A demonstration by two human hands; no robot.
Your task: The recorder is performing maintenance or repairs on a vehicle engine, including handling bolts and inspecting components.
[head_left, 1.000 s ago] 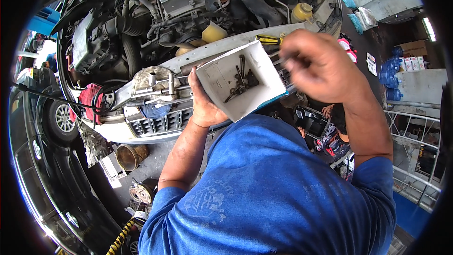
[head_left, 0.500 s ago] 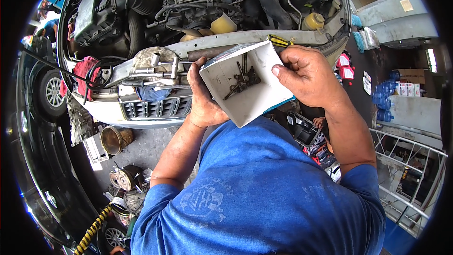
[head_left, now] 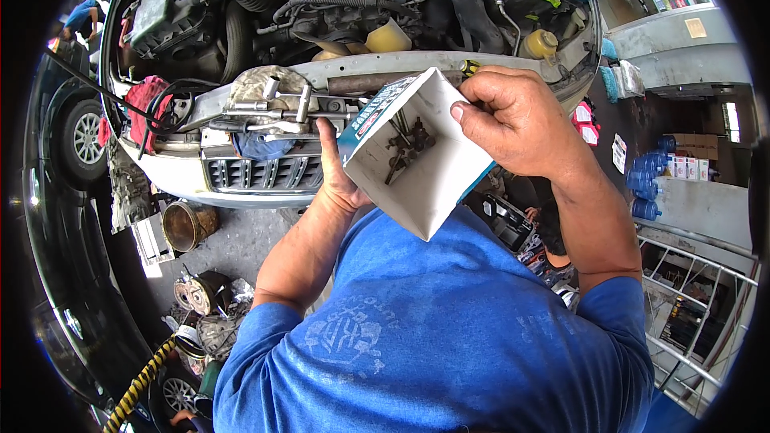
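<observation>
An open cardboard box (head_left: 433,176), teal outside and white inside, is tilted over my chest with dark bolts and small metal parts (head_left: 407,144) in it. My left hand (head_left: 338,172) grips the box's left side, thumb along the outside. My right hand (head_left: 509,120) is closed on the upper right rim, thumb over the edge. Just beyond the box, wrenches and socket tools (head_left: 285,112) lie on the car's front panel, beside a pink rag (head_left: 146,108) and a blue cloth (head_left: 261,147).
The open engine bay (head_left: 337,8) spans the top. A dark car (head_left: 60,248) stands at left. A metal bucket (head_left: 188,226) and greasy parts sit on the floor. Another person crouches below the bumper at right (head_left: 545,232); one bends at far upper left (head_left: 80,18). A metal railing (head_left: 682,289) stands at right.
My right hand, blurred above the box's right side earlier, has taken hold of its rim. The box has turned and tipped, showing more of its printed side, and its lower corner has dropped.
</observation>
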